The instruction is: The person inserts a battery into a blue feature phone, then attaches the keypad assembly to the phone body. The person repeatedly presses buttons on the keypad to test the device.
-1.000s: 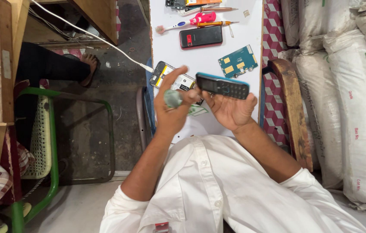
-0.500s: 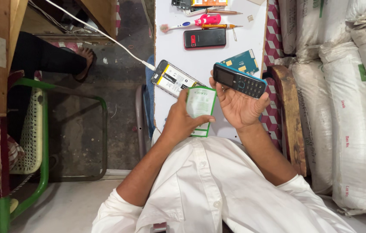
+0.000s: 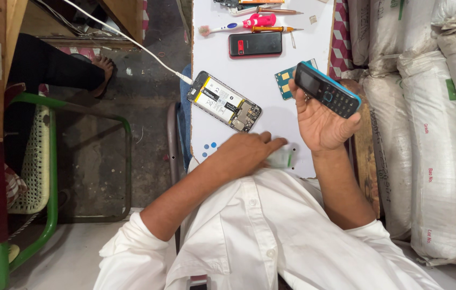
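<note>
Since the earlier frame the left hand (image 3: 246, 153) has dropped from chest height to the white tabletop (image 3: 303, 53); the green-and-white card (image 3: 281, 158) it held up now lies flat under its fingertips, pressed to the surface, fingers extended, not clenched. The right hand (image 3: 322, 121) has moved out to the table's right edge, gripping the blue-edged black keypad phone (image 3: 327, 91) with keys facing up and fingers wrapped around the back.

Opened smartphone (image 3: 225, 102), back cover off, battery with white-and-yellow label exposed, lies diagonal left of centre, white cable (image 3: 126, 37) plugged into its upper-left end. Small teal circuit board (image 3: 284, 83) sits just beside the keypad phone, partly behind the thumb. Black phone with red label patch (image 3: 255, 44) lies further up. Above it: toothbrush with pink handle (image 3: 233, 25) and orange screwdriver (image 3: 271, 29).

Few blue round stickers (image 3: 209, 149) on the table's near-left corner. Stacked white woven sacks (image 3: 432, 134) with red and green print line the right side. Green metal chair (image 3: 40, 166) on the left.
</note>
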